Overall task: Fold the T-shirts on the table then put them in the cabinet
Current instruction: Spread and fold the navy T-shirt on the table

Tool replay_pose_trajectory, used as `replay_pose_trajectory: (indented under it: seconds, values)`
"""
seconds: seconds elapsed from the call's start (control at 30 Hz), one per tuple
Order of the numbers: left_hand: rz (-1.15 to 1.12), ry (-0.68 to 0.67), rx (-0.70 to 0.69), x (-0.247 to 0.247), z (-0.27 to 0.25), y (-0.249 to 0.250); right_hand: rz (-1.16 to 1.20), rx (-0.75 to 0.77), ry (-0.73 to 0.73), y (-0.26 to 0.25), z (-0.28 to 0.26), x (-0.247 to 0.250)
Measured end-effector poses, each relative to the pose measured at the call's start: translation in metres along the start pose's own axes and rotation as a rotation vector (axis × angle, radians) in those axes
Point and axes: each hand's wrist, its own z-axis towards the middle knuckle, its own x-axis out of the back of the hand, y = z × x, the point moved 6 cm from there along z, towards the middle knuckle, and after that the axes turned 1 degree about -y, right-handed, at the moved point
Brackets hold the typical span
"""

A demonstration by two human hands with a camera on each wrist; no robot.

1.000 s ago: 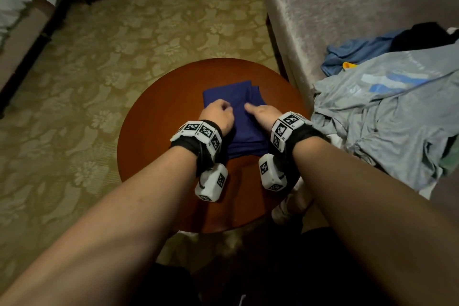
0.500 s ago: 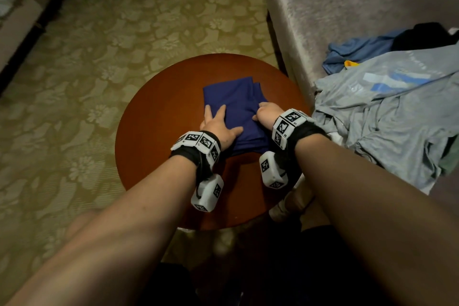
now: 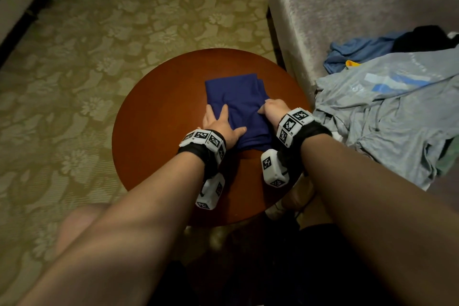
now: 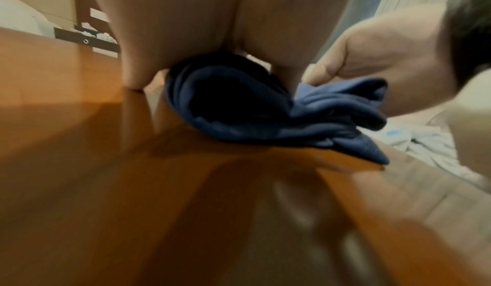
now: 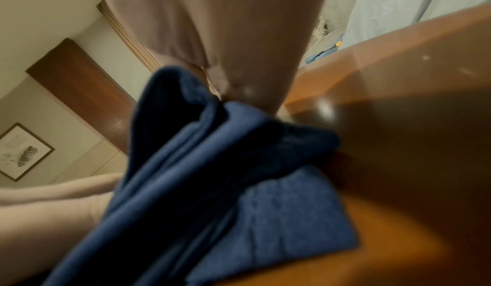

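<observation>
The navy T-shirt [image 3: 236, 104] lies folded into a rectangle on the round wooden tabletop [image 3: 154, 131], slightly right of its middle, with its long axis running from the near edge toward the far edge. The left hand [image 3: 221, 124] lies on the shirt's near-left part with fingers spread and straight, pressing the cloth flat; the thumb points right across the fabric. The right hand [image 3: 273, 112] is at the shirt's right edge, its fingers curled, and the right wrist view shows a bunched fold of the cloth pinched up between thumb and fingers, so this grip is closed on the shirt while the left is open and only bearing down. Both hands sit at the near half of the rectangle, leaving the far half bare and lying beyond the fingertips. The likely next move is either another fold along that long axis, bringing the near end over to the far end, or lifting the bundle to carry it off; either way the right hand already has hold of the edge and the left serves as the anchor. No cabinet is in view. Well to the right, on a grey sofa [image 3: 347, 7], lie more unfolded clothes: a grey T-shirt [image 3: 397, 112] and a light blue garment [image 3: 360, 52] beyond it.
</observation>
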Motion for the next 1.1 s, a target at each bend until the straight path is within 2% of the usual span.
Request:
replay_pose_trajectory:
  seconds: [0.13, 0.23, 0.33, 0.37, 0.43, 0.5, 0.57, 0.97, 1.1]
  values:
    - [0.031, -0.005, -0.001, -0.003, 0.001, -0.002, 0.048, 0.02, -0.008, -0.003, -0.003, -0.003]
    - [0.039, -0.007, -0.012, -0.003, 0.003, -0.003, 0.035, 0.06, 0.064, -0.011, -0.001, -0.004]
    - [0.042, -0.012, -0.019, -0.004, 0.004, -0.003, -0.242, 0.214, 0.191, -0.025, -0.005, 0.002]
    - [0.045, -0.016, -0.019, -0.004, 0.004, -0.003, -0.318, 0.274, 0.194, -0.03, -0.006, 0.002]
    - [0.05, -0.023, -0.017, -0.004, 0.005, -0.003, -0.479, 0.359, 0.104, -0.036, -0.003, -0.005]
    - [0.061, -0.032, -0.018, -0.004, 0.004, -0.004, -0.642, 0.336, -0.03, -0.03, 0.002, -0.016]
    - [0.066, -0.035, -0.024, -0.004, 0.003, -0.004, -0.732, 0.286, -0.085, -0.019, 0.005, -0.02]
    - [0.031, -0.07, -0.088, 0.008, 0.005, -0.018, -0.927, 0.176, -0.132, -0.012, -0.007, -0.022]
    - [-0.052, 0.093, 0.009, 0.028, 0.0, -0.031, -0.926, 0.176, -0.121, -0.014, -0.019, -0.025]
